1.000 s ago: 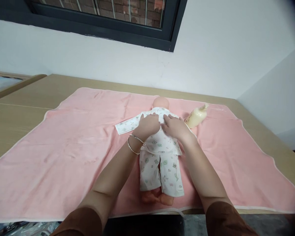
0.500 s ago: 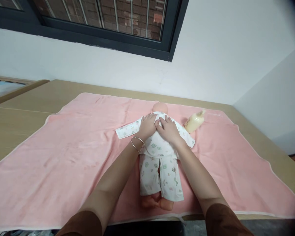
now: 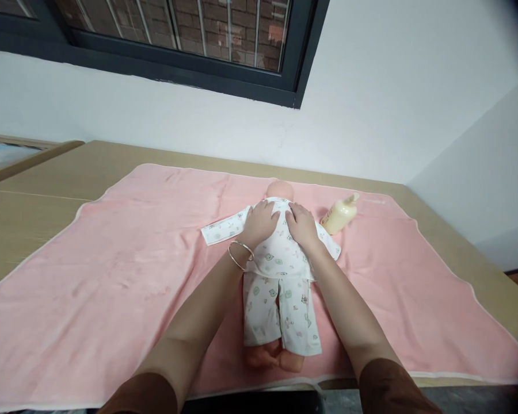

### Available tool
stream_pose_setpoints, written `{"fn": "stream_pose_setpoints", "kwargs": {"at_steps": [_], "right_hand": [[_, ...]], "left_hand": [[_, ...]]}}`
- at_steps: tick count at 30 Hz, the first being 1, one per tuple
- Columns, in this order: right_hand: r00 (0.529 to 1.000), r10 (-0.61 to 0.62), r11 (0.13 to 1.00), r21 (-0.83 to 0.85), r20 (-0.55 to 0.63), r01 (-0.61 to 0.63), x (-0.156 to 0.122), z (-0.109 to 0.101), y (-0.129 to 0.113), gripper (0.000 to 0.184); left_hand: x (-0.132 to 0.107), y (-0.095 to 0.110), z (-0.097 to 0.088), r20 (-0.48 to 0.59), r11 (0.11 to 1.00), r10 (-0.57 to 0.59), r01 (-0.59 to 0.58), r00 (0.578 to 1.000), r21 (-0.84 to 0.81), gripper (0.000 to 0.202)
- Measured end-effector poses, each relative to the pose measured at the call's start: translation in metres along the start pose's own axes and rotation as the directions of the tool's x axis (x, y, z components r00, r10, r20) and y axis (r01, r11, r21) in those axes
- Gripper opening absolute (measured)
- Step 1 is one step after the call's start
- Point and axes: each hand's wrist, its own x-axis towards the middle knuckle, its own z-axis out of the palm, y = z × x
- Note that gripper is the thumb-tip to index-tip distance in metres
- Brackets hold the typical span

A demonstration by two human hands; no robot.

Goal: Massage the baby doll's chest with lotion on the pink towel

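Note:
A baby doll (image 3: 280, 253) in a white printed top and trousers lies stretched out on a pink blanket (image 3: 133, 259), its bare feet toward me. Its head (image 3: 280, 190) points to the wall and shows no face from here. My left hand (image 3: 260, 221), with a bangle at the wrist, rests flat on the left side of the doll's upper back, fingers extended. On the right side of the upper back lies my right hand (image 3: 303, 225), also flat with its fingers extended. A gap of printed cloth shows between the two hands.
A cream pump bottle (image 3: 340, 214) lies tilted on the blanket, right of the doll's shoulder. The wooden table (image 3: 47, 213) shows around the blanket. Behind it are a white wall and a dark-framed window (image 3: 176, 57). A wooden-edged tray or bed (image 3: 30, 155) stands at far left.
My right hand has shifted outward to the right, away from my left hand, which stays nearly in place. The gap between them has widened. Doll and bottle stay put.

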Motion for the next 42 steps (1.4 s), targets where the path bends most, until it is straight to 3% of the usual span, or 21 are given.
{"fn": "stream_pose_setpoints", "kwargs": {"at_steps": [3, 7, 12, 16, 19, 24, 29, 36, 42], "right_hand": [[0.999, 0.027, 1.0, -0.008, 0.017, -0.027, 0.001, 0.001, 0.002, 0.058], [0.998, 0.046, 0.999, -0.013, 0.035, -0.045, 0.002, -0.002, 0.002, 0.059], [0.995, 0.078, 0.995, -0.066, 0.066, -0.074, -0.004, -0.009, -0.013, 0.059], [0.997, -0.009, 0.999, -0.053, 0.073, 0.013, -0.011, -0.011, -0.029, 0.054], [0.997, -0.046, 0.999, -0.027, 0.064, 0.047, -0.012, -0.011, -0.03, 0.053], [0.996, 0.032, 0.997, -0.073, 0.082, -0.026, -0.014, -0.017, -0.033, 0.055], [0.992, -0.039, 0.993, -0.105, 0.121, 0.052, -0.02, -0.02, -0.043, 0.054], [0.998, 0.034, 0.997, -0.068, 0.06, -0.03, -0.006, -0.003, -0.016, 0.059], [0.998, 0.041, 0.997, -0.064, 0.051, -0.037, -0.007, 0.003, -0.015, 0.061]], "left_hand": [[0.008, -0.015, 0.013, -0.041, 0.998, -0.062, 0.061, 0.997, -0.022, 0.056], [0.011, -0.02, 0.019, -0.069, 0.999, -0.034, 0.033, 0.997, -0.017, 0.056], [0.004, -0.009, 0.012, -0.05, 0.998, -0.052, 0.053, 0.997, 0.025, 0.056], [0.0, -0.003, 0.005, -0.011, 0.997, -0.056, 0.057, 0.998, 0.055, 0.054], [-0.001, -0.001, 0.002, -0.008, 0.997, -0.046, 0.046, 0.999, 0.062, 0.053], [-0.009, 0.01, -0.01, 0.042, 0.996, -0.056, 0.053, 0.998, 0.078, 0.05], [-0.013, 0.018, -0.019, 0.105, 0.998, -0.012, 0.006, 0.994, 0.059, 0.039], [-0.003, 0.0, 0.005, 0.032, 1.0, -0.025, 0.025, 0.999, 0.011, 0.056], [0.002, -0.008, 0.021, -0.022, 0.999, -0.042, 0.041, 0.999, -0.024, 0.057]]}}
